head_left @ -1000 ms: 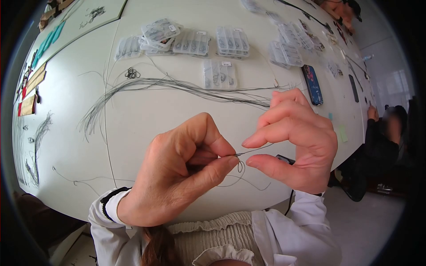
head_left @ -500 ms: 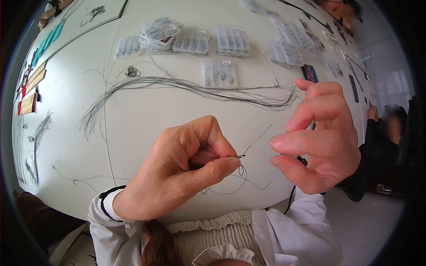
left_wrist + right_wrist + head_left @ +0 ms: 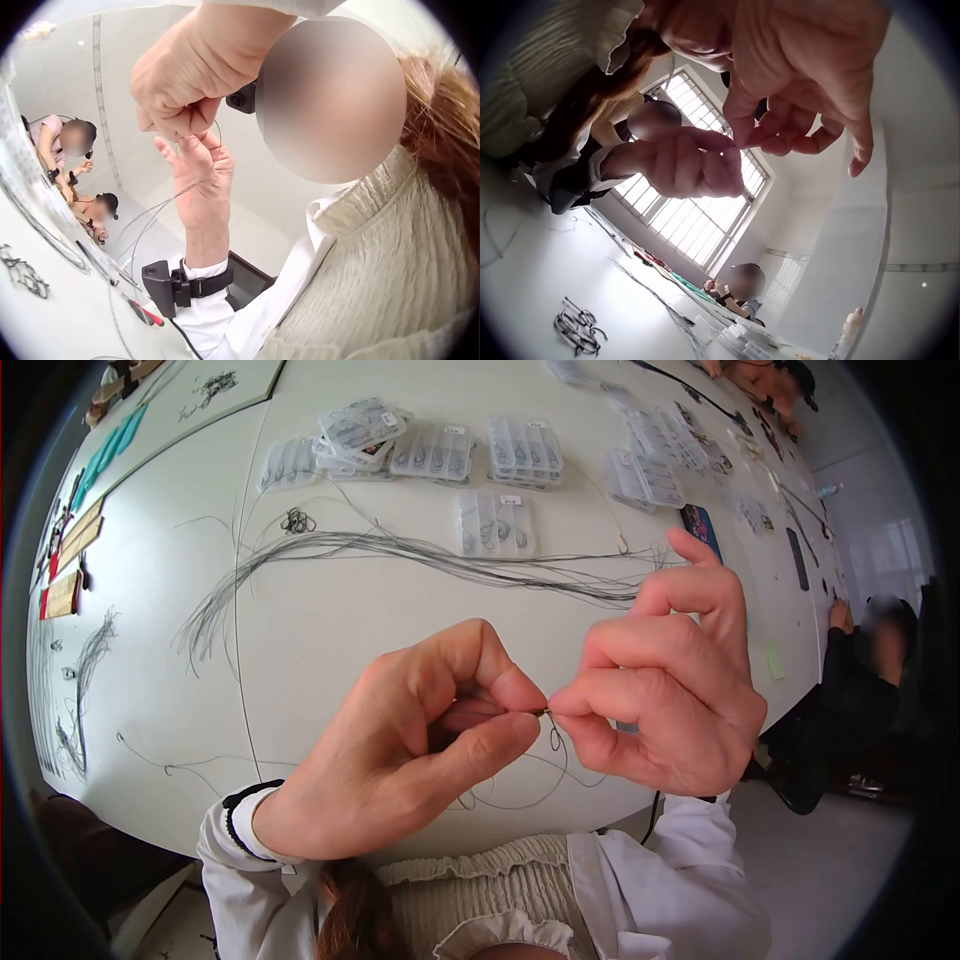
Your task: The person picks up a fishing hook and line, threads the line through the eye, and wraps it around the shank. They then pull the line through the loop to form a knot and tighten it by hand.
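Note:
Over the table's near side, my left hand [image 3: 390, 745] pinches a dark fish hook [image 3: 543, 712] between thumb and index finger; most of the hook is hidden inside the hand. Thin grey fishing line [image 3: 557, 739] hangs in a small loop below the fingertips and trails in a wide curve over the tabletop. My right hand [image 3: 665, 695] pinches the line right at the left fingertips, thumb against index finger, little finger raised. In the left wrist view, strands of line [image 3: 174, 198] run past the right palm.
Beyond the hands lies a long bundle of grey line [image 3: 400, 547], with a small pile of dark hooks [image 3: 297, 522] behind it. A clear hook box [image 3: 496, 527] and several stacked boxes [image 3: 430, 453] stand farther back. A phone [image 3: 702, 530] lies right; another person [image 3: 885, 650] sits there.
My right hand moved away to the right, off the line, then came back left and now pinches at the left fingertips. The left hand has stayed nearly still.

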`<state>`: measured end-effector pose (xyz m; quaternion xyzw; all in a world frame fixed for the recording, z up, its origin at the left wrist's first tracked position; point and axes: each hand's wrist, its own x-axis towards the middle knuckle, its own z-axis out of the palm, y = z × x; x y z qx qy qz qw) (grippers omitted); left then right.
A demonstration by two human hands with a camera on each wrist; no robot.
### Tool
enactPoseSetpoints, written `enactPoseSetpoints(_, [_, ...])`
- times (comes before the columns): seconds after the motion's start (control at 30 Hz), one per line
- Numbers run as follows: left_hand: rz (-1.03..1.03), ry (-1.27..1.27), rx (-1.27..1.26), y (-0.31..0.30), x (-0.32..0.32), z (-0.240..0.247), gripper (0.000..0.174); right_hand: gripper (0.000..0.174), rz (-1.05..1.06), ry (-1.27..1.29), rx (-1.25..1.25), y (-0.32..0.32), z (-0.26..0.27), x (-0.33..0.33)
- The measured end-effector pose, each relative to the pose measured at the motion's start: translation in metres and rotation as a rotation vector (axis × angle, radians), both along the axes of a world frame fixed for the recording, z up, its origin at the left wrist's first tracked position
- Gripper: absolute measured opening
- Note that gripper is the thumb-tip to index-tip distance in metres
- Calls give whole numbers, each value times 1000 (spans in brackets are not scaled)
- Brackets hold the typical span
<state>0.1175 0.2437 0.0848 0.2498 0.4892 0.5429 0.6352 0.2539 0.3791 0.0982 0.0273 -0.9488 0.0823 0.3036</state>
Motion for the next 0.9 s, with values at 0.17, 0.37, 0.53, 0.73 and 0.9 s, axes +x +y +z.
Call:
enactPoseSetpoints(0.17, [44, 7, 57, -2, 2, -3, 15, 17, -34, 29, 14, -5, -3, -1])
enactPoseSetpoints(0.37, [45, 62, 84, -3, 2, -9, 19, 15, -35, 58, -4, -8, -7, -3])
enactPoseSetpoints(0.53, [45, 24, 58, -3, 3, -7, 20, 16, -45, 45, -6, -7, -9, -3])
enactPoseSetpoints(0.73, [46, 2, 52, -3, 3, -7, 21, 17, -46, 23, -54, -9, -9, -2])
enactPoseSetpoints(0.9, [58, 36, 77, -4, 5, -7, 21, 18, -37, 37, -128, -8, -13, -2])
